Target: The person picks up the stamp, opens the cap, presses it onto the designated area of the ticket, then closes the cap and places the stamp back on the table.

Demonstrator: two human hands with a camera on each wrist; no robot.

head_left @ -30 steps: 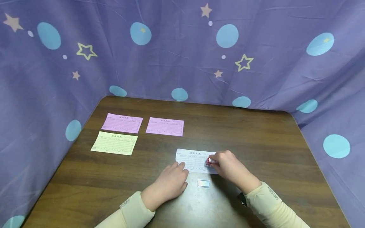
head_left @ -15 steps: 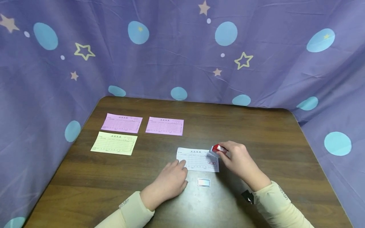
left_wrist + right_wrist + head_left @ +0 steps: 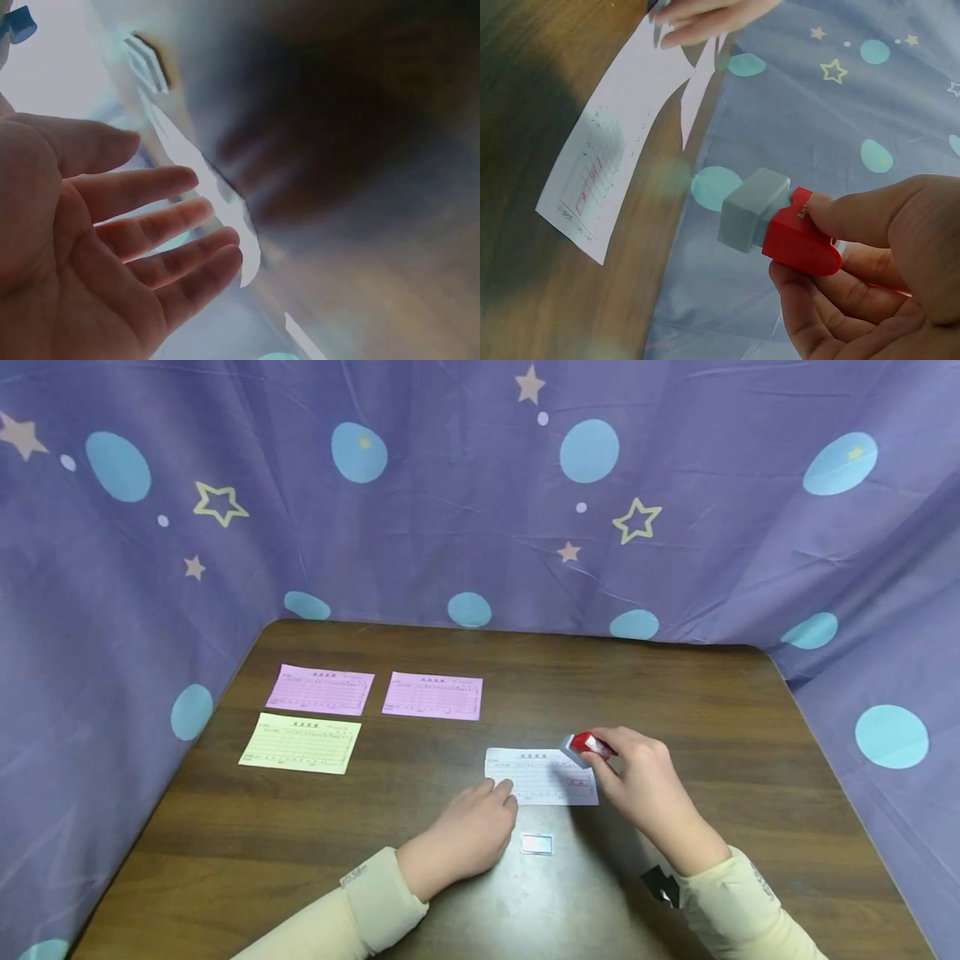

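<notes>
My right hand [image 3: 637,777] pinches a self-inking stamp [image 3: 801,240] between thumb and fingers. The stamp has a red body and a grey, box-shaped end, and it is tilted over the top right corner of a white printed slip [image 3: 540,787]. Near the slip's lower right corner shows a small red rectangular imprint [image 3: 577,782]. My left hand [image 3: 468,827] rests its fingertips on the slip's left edge; in the left wrist view its fingers [image 3: 161,225] are loosely extended, with nothing gripped. Just below the slip lies a small pale rectangular piece [image 3: 537,844].
Two pink slips [image 3: 321,691] lie side by side at the back left, and a yellow-green slip [image 3: 300,743] is in front of the left one. A purple patterned curtain [image 3: 480,502] borders the brown table [image 3: 675,693]. A black piece [image 3: 662,885] shows by the right sleeve.
My right hand has lifted the stamp off the white slip, uncovering the red imprint, and moved up and right. My left hand and the slip have shifted right.
</notes>
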